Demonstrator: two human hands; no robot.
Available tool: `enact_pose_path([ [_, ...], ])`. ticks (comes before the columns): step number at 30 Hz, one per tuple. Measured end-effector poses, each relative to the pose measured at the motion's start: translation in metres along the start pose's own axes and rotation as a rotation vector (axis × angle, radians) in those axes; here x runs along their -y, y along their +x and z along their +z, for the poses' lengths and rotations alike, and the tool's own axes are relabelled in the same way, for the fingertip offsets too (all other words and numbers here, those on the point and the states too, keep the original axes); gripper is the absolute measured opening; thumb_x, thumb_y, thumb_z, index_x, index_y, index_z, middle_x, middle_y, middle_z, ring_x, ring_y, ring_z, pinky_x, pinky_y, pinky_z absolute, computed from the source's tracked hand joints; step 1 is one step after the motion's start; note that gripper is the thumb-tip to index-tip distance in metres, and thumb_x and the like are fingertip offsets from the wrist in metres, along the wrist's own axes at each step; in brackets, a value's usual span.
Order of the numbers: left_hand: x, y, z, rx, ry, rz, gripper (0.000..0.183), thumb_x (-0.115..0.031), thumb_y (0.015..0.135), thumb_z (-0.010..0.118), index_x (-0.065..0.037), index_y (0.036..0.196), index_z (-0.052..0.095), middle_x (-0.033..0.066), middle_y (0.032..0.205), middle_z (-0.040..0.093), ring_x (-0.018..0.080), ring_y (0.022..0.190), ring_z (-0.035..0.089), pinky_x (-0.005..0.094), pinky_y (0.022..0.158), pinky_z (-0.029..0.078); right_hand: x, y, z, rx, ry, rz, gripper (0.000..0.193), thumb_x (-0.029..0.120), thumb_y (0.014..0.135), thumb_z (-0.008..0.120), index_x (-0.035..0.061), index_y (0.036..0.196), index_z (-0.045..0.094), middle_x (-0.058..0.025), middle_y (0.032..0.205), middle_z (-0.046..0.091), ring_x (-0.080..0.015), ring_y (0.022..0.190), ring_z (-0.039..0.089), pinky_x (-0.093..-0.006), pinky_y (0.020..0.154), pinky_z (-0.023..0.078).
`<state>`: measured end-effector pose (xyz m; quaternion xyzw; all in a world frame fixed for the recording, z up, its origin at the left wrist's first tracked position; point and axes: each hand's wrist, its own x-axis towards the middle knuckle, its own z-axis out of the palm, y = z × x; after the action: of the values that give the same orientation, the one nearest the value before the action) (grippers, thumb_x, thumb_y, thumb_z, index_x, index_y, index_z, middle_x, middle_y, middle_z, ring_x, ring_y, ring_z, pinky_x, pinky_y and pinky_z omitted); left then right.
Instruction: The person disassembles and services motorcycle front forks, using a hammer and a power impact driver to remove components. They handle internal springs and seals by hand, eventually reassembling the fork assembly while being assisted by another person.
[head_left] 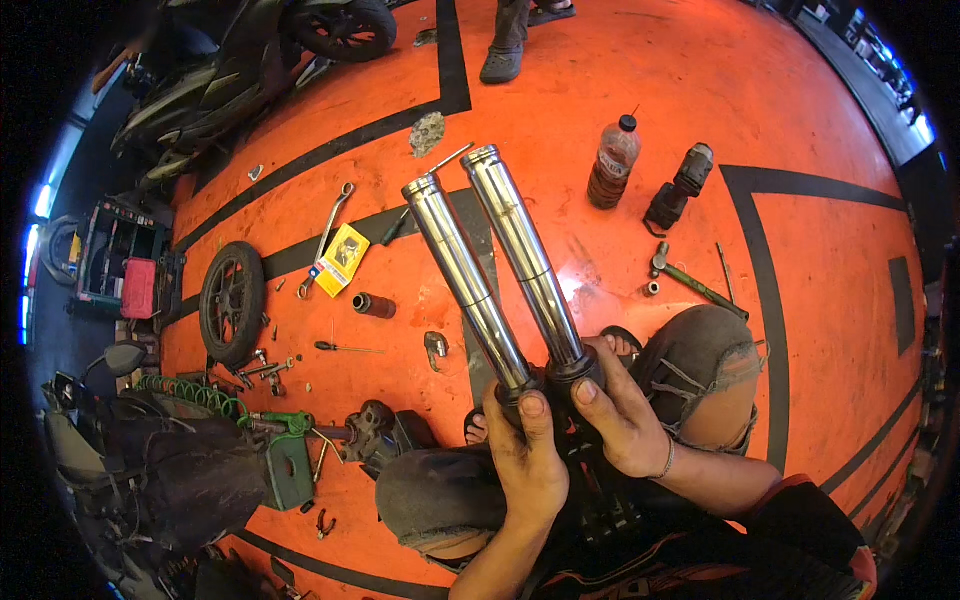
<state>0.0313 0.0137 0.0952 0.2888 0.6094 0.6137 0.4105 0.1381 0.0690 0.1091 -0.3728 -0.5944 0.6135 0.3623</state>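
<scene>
Two motorcycle fork legs with shiny chrome tubes stand side by side in front of me, tilted up and to the left. My left hand [532, 465] is closed around the dark lower part of the left fork leg [462, 275], its thumb near the collar. The right fork leg [527, 255] is gripped the same way by my right hand [622, 422]. The upper ends are apart, and the collars nearly meet between my hands. The lower parts of both legs are mostly hidden by my hands and dark against my clothes.
On the orange floor are a wheel [232, 303], a wrench [332, 235], a yellow box [343, 260], a bottle [614, 165], a black power tool [681, 188] and a hammer [700, 285]. A partly dismantled motorcycle [180, 470] is at left. Another person's leg [508, 45] shows at the far side.
</scene>
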Motion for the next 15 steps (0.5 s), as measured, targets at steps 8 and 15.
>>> enact_pose_path([
  [8, 0.003, -0.0017, -0.0029, -0.003, 0.002, -0.015, 0.039, -0.038, 0.101, 0.047, -0.002, 0.112, 0.048, 0.0039, 0.094, 0.05, 0.0128, 0.086, 0.046, 0.0281, 0.08, 0.038, -0.0018, -0.0009, 0.0014, 0.005, -0.006, 0.023, 0.039, 0.031, 0.099, 0.05, 0.0015, 0.123, 0.044, -0.0042, 0.078, 0.049, -0.0127, 0.067, 0.048, -0.0298, 0.062, 0.042],
  [15, 0.002, 0.0044, -0.0012, -0.003, 0.046, 0.007, 0.038, -0.039, 0.101, 0.048, -0.002, 0.111, 0.051, 0.0036, 0.101, 0.055, 0.0121, 0.093, 0.05, 0.0274, 0.083, 0.041, -0.009, 0.0036, 0.0017, -0.036, -0.068, -0.048, 0.039, 0.03, 0.098, 0.052, 0.0005, 0.123, 0.044, -0.0069, 0.087, 0.054, -0.0153, 0.077, 0.053, -0.0315, 0.069, 0.045],
])
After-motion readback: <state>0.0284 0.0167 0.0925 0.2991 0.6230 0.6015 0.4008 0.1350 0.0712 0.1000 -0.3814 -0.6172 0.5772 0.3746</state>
